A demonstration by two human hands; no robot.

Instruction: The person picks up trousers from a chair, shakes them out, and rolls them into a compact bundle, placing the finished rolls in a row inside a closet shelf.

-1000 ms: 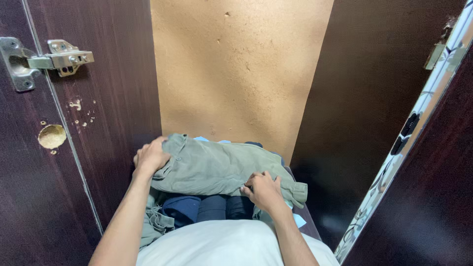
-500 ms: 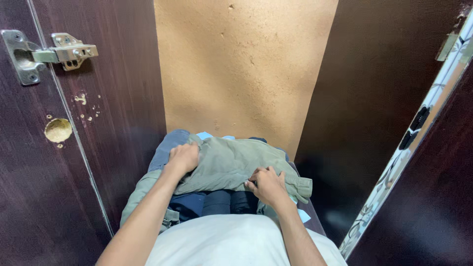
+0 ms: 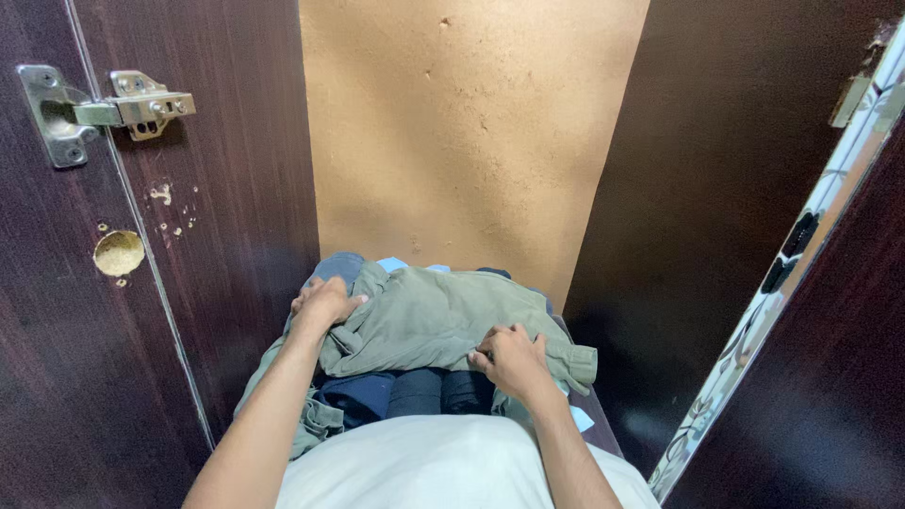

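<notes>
An olive-green folded garment [image 3: 443,316] lies on top of a pile of clothes inside a dark wooden cupboard. My left hand [image 3: 325,303] rests on its left edge, fingers curled over the cloth. At the front right edge my right hand [image 3: 509,358] grips the same garment. Under it sit dark blue rolled clothes [image 3: 405,391]. A white cloth [image 3: 443,462] covers the near part of the pile, between my forearms.
The cupboard's back panel [image 3: 471,141] is tan board, with dark side walls left [image 3: 236,188] and right [image 3: 716,207]. A metal hinge [image 3: 104,108] sits on the open left door. The right door [image 3: 811,245] has a patterned light edge.
My left hand shifted from the garment's far left corner inward, bunching the left side of the green cloth toward the middle. My right hand stayed at the front right edge.
</notes>
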